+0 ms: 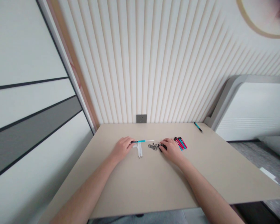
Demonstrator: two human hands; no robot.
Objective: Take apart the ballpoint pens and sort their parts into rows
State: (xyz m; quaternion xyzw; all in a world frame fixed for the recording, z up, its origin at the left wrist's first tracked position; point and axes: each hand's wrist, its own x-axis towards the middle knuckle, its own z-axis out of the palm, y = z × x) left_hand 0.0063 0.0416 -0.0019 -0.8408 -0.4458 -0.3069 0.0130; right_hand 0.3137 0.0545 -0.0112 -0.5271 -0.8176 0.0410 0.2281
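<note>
My left hand [124, 147] is closed around the black end of a blue pen barrel [141, 141], which lies level and points right. A thin white refill [150, 141] sticks out of the barrel's open end. Under the barrel are several white refills [140, 150] side by side, with small clear pieces [135, 145] by my left fingers. My right hand [171, 148] has its fingers curled down over small black pen parts [163, 147]; what its fingertips pinch is too small to make out. Between the hands lies a pile of small metal pen tips and springs [153, 146].
Several pink and blue pen barrels [181, 143] lie just right of my right hand. One blue and black pen [198, 127] rests near the table's [140, 186] far right corner. A ribbed wall with a dark socket [141, 119] stands behind, a white cabinet [37, 149] at left.
</note>
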